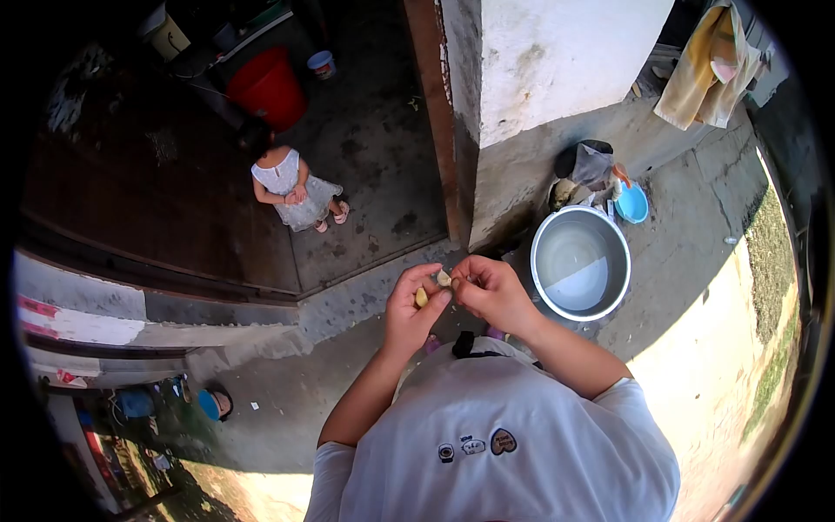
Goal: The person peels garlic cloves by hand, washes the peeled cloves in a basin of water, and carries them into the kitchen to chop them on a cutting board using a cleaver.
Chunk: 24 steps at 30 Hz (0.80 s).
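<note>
In front of my chest, my left hand (412, 304) and my right hand (487, 291) meet at the fingertips. Between them is a small whitish piece that looks like a garlic clove (444, 278), pinched by fingers of both hands. A smooth yellowish piece, perhaps a peeled clove (422, 297), is tucked in the fingers of my left hand. Whether my right fingers also hold a bit of skin is too small to tell.
A large metal basin (623, 271) of water stands on the ground to my right, with a small blue basin (632, 204) behind it. A child (294, 187) stands inside the doorway near a red bucket (270, 87). A wall corner (474, 174) lies straight ahead.
</note>
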Tool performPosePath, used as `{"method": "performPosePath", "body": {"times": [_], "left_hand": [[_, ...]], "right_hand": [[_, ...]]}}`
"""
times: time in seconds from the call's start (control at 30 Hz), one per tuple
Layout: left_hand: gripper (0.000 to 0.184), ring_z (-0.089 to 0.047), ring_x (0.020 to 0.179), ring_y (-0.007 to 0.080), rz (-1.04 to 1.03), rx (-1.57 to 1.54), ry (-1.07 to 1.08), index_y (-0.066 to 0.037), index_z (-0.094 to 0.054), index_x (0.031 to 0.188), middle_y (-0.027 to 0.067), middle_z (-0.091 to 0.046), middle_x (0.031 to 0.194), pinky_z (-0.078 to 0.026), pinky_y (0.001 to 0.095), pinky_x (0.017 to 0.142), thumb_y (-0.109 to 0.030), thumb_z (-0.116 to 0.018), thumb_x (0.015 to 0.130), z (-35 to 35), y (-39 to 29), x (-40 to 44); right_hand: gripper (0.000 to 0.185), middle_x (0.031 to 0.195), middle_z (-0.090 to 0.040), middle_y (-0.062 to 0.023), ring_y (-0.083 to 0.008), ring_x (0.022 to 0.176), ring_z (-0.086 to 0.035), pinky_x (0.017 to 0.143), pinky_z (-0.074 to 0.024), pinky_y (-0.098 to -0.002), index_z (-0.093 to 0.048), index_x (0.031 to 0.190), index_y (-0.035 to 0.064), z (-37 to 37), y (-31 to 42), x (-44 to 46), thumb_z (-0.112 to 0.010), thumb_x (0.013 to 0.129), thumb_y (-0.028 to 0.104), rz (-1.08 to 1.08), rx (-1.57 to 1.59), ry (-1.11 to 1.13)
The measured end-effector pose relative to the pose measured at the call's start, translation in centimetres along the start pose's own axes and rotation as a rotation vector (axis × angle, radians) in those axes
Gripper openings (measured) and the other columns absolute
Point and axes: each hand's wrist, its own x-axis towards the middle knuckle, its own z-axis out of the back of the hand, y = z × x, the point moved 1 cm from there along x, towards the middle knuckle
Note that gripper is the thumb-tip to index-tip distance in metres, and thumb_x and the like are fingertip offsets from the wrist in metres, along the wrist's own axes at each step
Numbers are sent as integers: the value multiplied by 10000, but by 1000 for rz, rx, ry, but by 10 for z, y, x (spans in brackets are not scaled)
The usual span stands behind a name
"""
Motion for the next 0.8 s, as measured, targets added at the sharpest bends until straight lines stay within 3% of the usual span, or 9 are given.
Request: {"method": "performPosePath", "body": {"times": [0.1,0.17,0.2,0.27,0.33,0.4,0.47,0.53,0.8], "left_hand": [[170,-378,536,26,0,138,16,-44,-453,1005,2,-471,690,-291,170,450,-77,-510,848,2,3,0],[118,-360,519,33,223,-208,12,-51,-465,959,1,-458,671,-280,173,443,-115,-493,864,1,2,-1],[118,-360,519,33,222,-208,10,-51,-465,959,1,-458,671,-280,173,443,-115,-493,864,0,0,-2],[131,-340,513,35,373,-769,45,-61,-475,992,-4,-459,677,-273,182,450,-137,-467,885,-1,-2,-2],[139,-321,500,37,384,-806,25,-67,-475,992,-2,-453,671,-261,182,441,-161,-451,893,1,-4,-1],[150,-303,488,40,396,-846,5,-73,-475,993,0,-448,666,-248,182,432,-186,-435,902,2,-8,-1],[132,-326,503,34,310,-598,11,-66,-473,987,4,-458,671,-259,180,437,-157,-450,894,3,-12,0],[129,-349,512,35,290,-456,4,-61,-479,983,4,-469,677,-277,181,442,-145,-461,888,4,-14,0],[134,-506,597,80,-19,365,-58,-22,-512,958,34,-556,749,-409,209,523,-78,-526,838,3,-17,-2]], "right_hand": [[80,652,-535,5,-34,604,-460,510,-367,-195,-535,780,2,-1,-1,2,-521,783,81,55,-60,30],[76,668,-541,5,-36,615,-466,518,-372,-193,-531,772,3,-3,1,1,-511,788,75,72,-89,39],[76,671,-543,4,-39,620,-467,523,-373,-194,-529,773,3,-7,5,-1,-501,795,70,76,-8,63],[78,674,-545,4,-41,625,-468,528,-374,-195,-527,773,2,-10,7,-2,-491,802,65,80,73,88],[84,569,-437,44,-11,469,-364,400,-263,-186,-498,753,32,-13,8,-3,-478,829,63,125,194,184],[106,570,-444,43,-13,479,-371,413,-275,-185,-500,732,30,-5,8,-4,-493,829,72,93,108,208],[129,572,-451,41,-15,489,-377,426,-286,-184,-501,711,27,-1,9,-3,-507,828,81,59,22,230],[118,575,-476,32,-20,515,-396,452,-310,-182,-540,714,15,-1,9,1,-553,807,85,199,-215,39],[91,601,-529,30,-18,560,-429,486,-359,-193,-618,821,-2,-1,22,4,-603,766,70,328,-376,-15]]}}
